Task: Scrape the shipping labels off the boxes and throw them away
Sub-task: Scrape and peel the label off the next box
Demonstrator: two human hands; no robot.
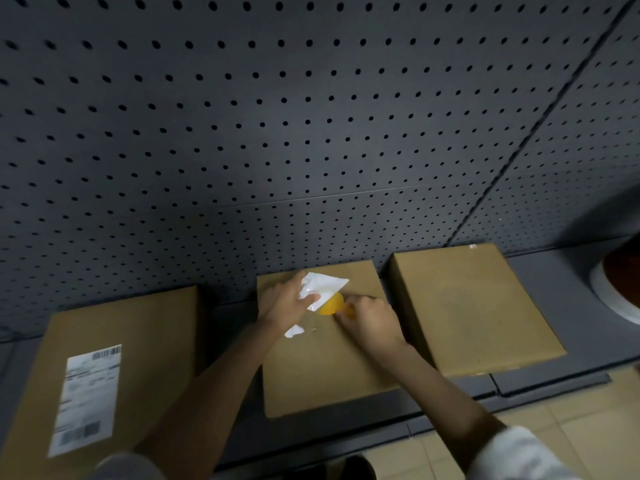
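Observation:
Three flat cardboard boxes lie side by side on a dark shelf. On the middle box (322,368) my left hand (285,301) pinches a white peeled shipping label (323,289) and lifts it up. My right hand (369,320) grips a yellow scraper (332,306), whose blade sits under the lifted label. A small white scrap of label (294,331) still sticks to the box near my left wrist. The left box (145,341) carries a whole printed label (88,398). The right box (467,306) has a bare top.
A grey pegboard wall (311,116) rises right behind the boxes. A white round rim (604,296) with a dark inside shows at the far right edge. Beige floor tiles (554,407) lie below the shelf edge (381,431).

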